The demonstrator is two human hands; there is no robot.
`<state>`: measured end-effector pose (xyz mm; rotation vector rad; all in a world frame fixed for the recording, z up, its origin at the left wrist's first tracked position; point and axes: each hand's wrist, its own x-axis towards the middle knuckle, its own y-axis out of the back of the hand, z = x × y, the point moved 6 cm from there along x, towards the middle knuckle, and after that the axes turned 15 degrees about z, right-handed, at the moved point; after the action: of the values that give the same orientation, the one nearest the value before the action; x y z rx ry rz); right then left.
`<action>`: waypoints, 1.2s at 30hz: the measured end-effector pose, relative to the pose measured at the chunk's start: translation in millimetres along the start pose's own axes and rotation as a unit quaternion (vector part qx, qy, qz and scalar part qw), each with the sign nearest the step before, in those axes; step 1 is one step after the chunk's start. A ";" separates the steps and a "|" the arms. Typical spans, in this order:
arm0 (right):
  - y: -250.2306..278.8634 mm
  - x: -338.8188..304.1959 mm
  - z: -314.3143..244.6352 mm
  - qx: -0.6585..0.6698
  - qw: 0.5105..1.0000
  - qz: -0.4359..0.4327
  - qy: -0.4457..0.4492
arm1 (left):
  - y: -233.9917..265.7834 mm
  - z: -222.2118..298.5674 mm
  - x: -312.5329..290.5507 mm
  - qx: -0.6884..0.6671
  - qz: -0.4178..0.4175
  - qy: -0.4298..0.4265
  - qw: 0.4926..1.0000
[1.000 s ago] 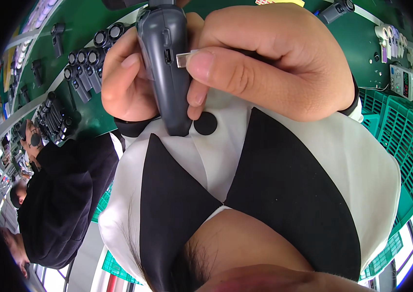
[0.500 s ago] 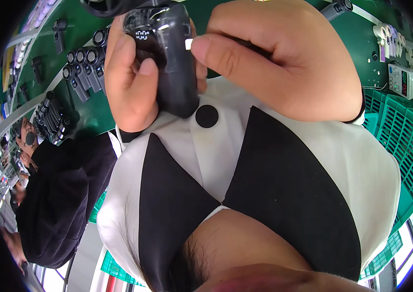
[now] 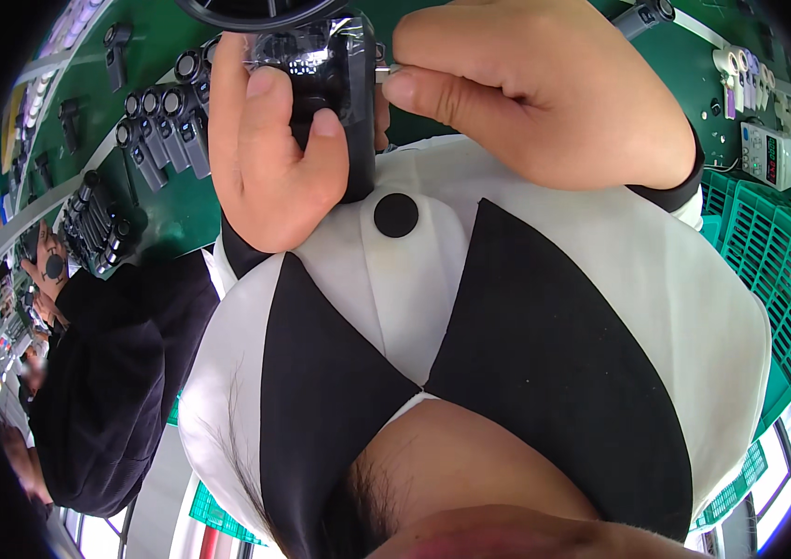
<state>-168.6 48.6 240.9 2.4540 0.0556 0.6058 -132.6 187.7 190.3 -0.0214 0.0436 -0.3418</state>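
My left hand point(image 3: 274, 172) is wrapped round a glossy black handheld fan point(image 3: 361, 112) in front of my chest. Its small display is lit, and a round black grille point(image 3: 269, 13) shows at its upper end, cut off by the picture's edge. My left thumb and a finger lie across the front of the body. Beside the fan, my right hand point(image 3: 544, 102) is closed in a pinch. Between its thumb and forefinger sits a thin whitish piece point(image 3: 385, 69) against the fan's side; its kind is too small to make out.
Several grey handheld fans point(image 3: 167, 130) stand in rows on the green table point(image 3: 167, 219) at left, with more dark ones point(image 3: 95, 219) nearer a co-worker's black sleeve point(image 3: 125, 373). At right are a white powered instrument point(image 3: 768, 154), pale fans point(image 3: 740, 79) and green crates point(image 3: 768, 270).
The fan has moved up and turned, so more of its grille shows. My left hand's fingers have shifted across its front. My right hand has moved slightly up, still pinching at its side.
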 end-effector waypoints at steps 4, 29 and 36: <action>-3.2 2.3 3.0 0.031 0.999 -0.013 -0.022 | -11.2 23.0 -5.6 0.060 -0.049 -0.175 0.982; -12.3 -2.9 13.7 0.186 0.971 -0.032 -0.146 | -8.3 14.8 -6.3 0.240 0.048 -0.356 0.902; -17.7 -4.5 19.6 0.112 0.989 -0.020 -0.091 | -8.4 16.8 -11.2 0.299 0.101 -0.307 0.898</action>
<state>-162.4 51.5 215.0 2.7078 0.1032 0.3729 -145.2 183.8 207.7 0.4834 -0.6864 -0.1152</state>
